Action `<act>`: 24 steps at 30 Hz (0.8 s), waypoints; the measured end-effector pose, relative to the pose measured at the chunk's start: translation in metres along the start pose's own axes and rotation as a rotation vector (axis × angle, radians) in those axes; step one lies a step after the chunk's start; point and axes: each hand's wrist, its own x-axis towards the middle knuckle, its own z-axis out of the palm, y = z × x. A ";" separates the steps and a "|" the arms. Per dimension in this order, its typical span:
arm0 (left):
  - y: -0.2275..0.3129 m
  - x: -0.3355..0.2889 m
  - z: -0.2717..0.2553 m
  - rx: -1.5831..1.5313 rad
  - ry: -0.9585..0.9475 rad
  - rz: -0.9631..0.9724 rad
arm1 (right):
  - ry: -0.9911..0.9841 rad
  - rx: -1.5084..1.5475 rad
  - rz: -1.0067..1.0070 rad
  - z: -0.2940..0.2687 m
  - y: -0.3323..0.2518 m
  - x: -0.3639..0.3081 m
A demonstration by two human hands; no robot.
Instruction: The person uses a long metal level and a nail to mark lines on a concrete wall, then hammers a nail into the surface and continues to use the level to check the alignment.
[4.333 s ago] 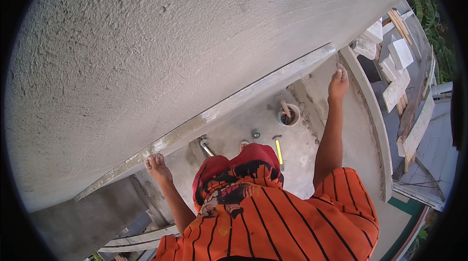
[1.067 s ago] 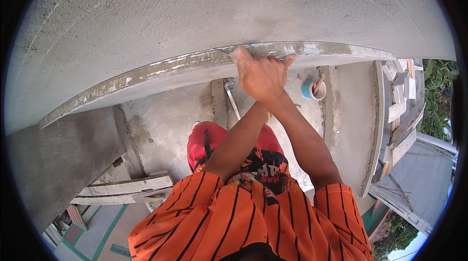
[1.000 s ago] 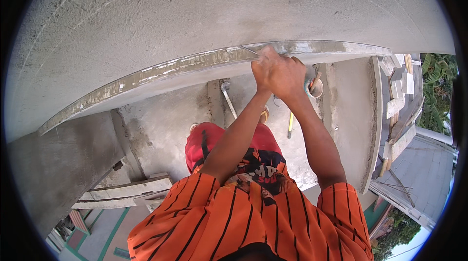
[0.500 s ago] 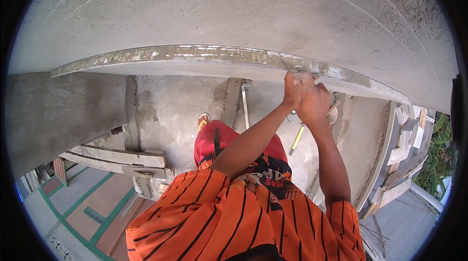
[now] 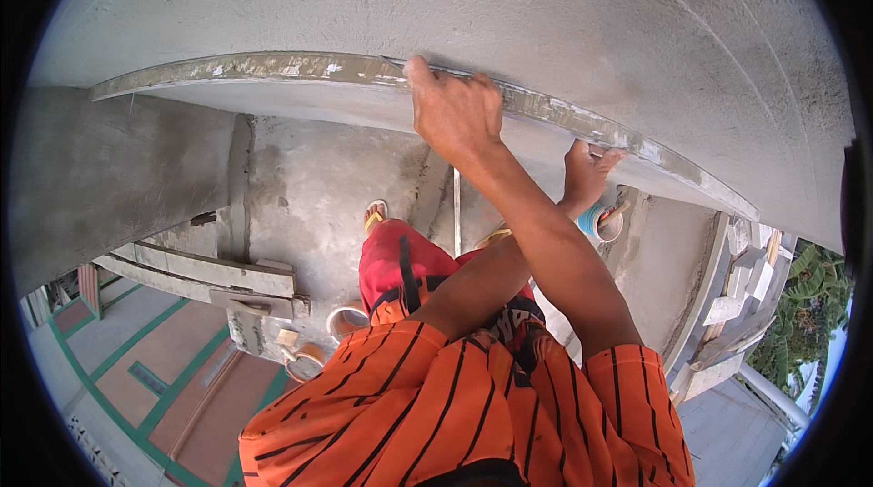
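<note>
A long, narrow, plaster-smeared strip (image 5: 273, 67) runs along the lower edge of the grey wall, curved by the lens. My forearms cross. My right hand (image 5: 459, 114) has reached over to the left and is closed at the strip's upper edge. A thin grey blade tip (image 5: 389, 60) pokes out left of its fingers; the rest of that tool is hidden in the hand. Further right and lower, my left hand (image 5: 587, 176) grips the strip's underside, its fingertips partly hidden.
Below, the concrete floor (image 5: 309, 187) holds a blue-and-white bucket (image 5: 602, 221) with a handle sticking out, and two more buckets, one nearer (image 5: 305, 362) and one beside my leg (image 5: 346, 319). Boards (image 5: 209, 278) lie at the left edge; stacked planks (image 5: 741, 282) stand right.
My hands were together on the right part of the strip. My right hand has moved left along it with the blade, crossing over my left arm; my left hand stays at the right.
</note>
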 end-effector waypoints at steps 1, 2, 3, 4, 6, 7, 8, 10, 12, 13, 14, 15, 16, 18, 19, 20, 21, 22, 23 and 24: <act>-0.009 0.004 0.000 0.002 0.030 0.016 | 0.003 -0.031 0.015 -0.007 0.018 -0.014; -0.020 0.008 -0.001 0.004 0.062 0.032 | 0.001 -0.045 0.034 -0.019 0.035 -0.027; -0.027 0.010 0.000 0.004 0.083 0.044 | -0.001 -0.065 0.063 -0.034 0.054 -0.041; -0.030 0.010 0.004 0.044 0.082 0.152 | 0.080 -0.149 0.092 -0.041 0.084 -0.062; -0.036 0.013 0.006 0.117 0.098 0.376 | 0.111 -0.308 0.187 -0.058 0.149 -0.108; -0.037 0.014 0.005 0.150 0.123 0.495 | 0.091 -0.348 0.205 -0.080 0.171 -0.128; -0.034 0.013 0.005 0.039 0.073 0.372 | 0.108 -0.330 0.265 -0.095 0.201 -0.152; -0.021 0.008 0.006 -0.186 -0.025 0.124 | 0.029 -0.472 0.636 -0.119 0.272 -0.207; -0.011 0.004 0.007 -0.144 0.000 0.079 | 0.096 -0.658 0.887 -0.155 0.336 -0.265; -0.007 0.005 0.007 -0.121 0.018 0.066 | 0.024 -0.618 0.985 -0.176 0.374 -0.305; -0.006 0.008 0.006 -0.079 -0.003 0.082 | 0.188 -0.615 1.013 -0.186 0.389 -0.335; -0.007 0.010 0.004 -0.034 -0.008 0.097 | 0.205 -0.541 1.037 -0.192 0.385 -0.346; -0.009 0.009 0.000 0.010 -0.018 0.107 | 0.274 -0.352 0.962 -0.189 0.390 -0.366; -0.028 0.018 -0.006 0.131 -0.052 0.119 | 0.319 -0.186 0.823 -0.154 0.377 -0.375; -0.032 0.021 -0.012 0.195 -0.063 0.118 | 0.259 -0.020 0.825 -0.135 0.364 -0.372; -0.022 0.017 -0.015 0.246 -0.092 0.078 | 0.269 0.136 0.903 -0.112 0.343 -0.369; -0.003 0.011 -0.018 0.293 -0.116 0.041 | 0.273 0.293 0.972 -0.087 0.323 -0.362; 0.011 0.005 -0.020 0.336 -0.153 0.004 | 0.410 0.451 0.887 -0.056 0.306 -0.358; 0.010 0.005 -0.023 0.404 -0.143 0.014 | 0.462 0.594 0.862 -0.034 0.287 -0.353; 0.001 0.008 -0.025 0.463 -0.124 0.021 | 0.501 0.739 0.824 -0.014 0.264 -0.339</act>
